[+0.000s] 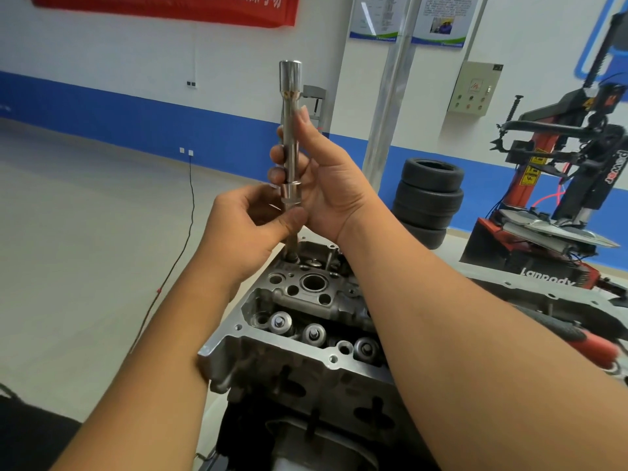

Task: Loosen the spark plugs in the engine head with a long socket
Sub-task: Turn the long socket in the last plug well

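A white wall (136, 56) with a blue lower band (136, 127) crosses the upper frame, a red banner (163, 6) at top left. Pale floor (85, 232) fills the left. Stacked tyres (429, 200) and a red tyre changer (550, 198) stand right.

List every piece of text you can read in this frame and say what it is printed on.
"Lanpody": white letters on the base of the tyre changer.
"power": running vertically on the tyre changer's column; reading uncertain.
Red banner: white characters, cut off by the frame, unreadable.
Two wall posters: print too small.
Grey control box: labels too small.
Long socket and engine head: no markings legible.
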{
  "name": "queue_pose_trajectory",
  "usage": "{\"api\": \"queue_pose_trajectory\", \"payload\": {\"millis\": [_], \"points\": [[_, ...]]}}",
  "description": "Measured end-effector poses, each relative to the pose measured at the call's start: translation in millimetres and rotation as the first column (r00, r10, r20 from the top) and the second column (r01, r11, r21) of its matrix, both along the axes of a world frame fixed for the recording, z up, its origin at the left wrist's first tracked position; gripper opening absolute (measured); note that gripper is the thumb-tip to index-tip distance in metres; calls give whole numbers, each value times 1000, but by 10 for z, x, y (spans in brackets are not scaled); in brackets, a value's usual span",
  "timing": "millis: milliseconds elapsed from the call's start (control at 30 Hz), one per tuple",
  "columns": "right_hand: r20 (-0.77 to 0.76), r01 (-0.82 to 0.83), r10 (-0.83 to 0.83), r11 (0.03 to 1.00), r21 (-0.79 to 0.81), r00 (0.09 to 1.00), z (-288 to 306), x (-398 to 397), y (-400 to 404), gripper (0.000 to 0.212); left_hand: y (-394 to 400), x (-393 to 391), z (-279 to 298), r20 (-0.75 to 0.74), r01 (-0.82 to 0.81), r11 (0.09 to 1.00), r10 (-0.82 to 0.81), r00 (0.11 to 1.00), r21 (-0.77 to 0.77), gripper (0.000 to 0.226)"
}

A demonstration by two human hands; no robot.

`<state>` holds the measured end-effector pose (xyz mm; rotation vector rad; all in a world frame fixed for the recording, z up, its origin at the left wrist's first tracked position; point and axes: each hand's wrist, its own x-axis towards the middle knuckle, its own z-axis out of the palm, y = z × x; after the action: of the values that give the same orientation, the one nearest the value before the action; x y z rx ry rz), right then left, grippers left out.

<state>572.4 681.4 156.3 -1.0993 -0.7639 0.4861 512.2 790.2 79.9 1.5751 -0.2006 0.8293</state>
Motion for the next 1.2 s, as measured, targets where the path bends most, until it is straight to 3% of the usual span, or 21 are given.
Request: {"api": "queue_pose_trajectory", "payload": {"millis": [100, 233, 367, 500, 667, 800, 900, 1067, 1200], "points": [[45, 6, -5, 1000, -7, 999, -9, 7, -2, 24, -7, -9, 7, -2, -8, 1000, 8, 1000, -3, 20], [39, -22, 23, 1000, -17, 999, 13, 10, 0, 28, 72, -39, 0, -68, 133, 991, -133, 989, -12, 25], [5, -40, 40, 999, -11, 999, 13, -1, 9, 34, 68, -27, -5, -47, 39, 999, -39, 998, 6, 5], [27, -16, 17, 1000, -15, 999, -2, 2, 2, 24, 14, 0, -4, -18, -44, 999, 44, 999, 9, 35], [20, -32, 32, 999, -18, 999, 20, 7, -14, 33, 71, -27, -14, -63, 154, 988, -154, 986, -12, 17], [-7, -31, 31, 999, -8, 999, 15, 0, -4, 36, 57, -21, -11, -42, 30, 1000, -29, 999, 2, 8], [27, -4, 5, 1000, -28, 1000, -2, -12, -7, 26, 24, -19, -5, -28, -43, 999, 43, 999, 9, 28], [46, -6, 8, 999, -43, 999, 22, -11, -10, 30, 72, -11, -23, -44, 148, 989, -148, 988, -12, 13], [-4, -25, 25, 1000, -16, 1000, 16, -17, 3, 37, 72, -4, -24, -34, 70, 997, -70, 997, -16, 7]]}}
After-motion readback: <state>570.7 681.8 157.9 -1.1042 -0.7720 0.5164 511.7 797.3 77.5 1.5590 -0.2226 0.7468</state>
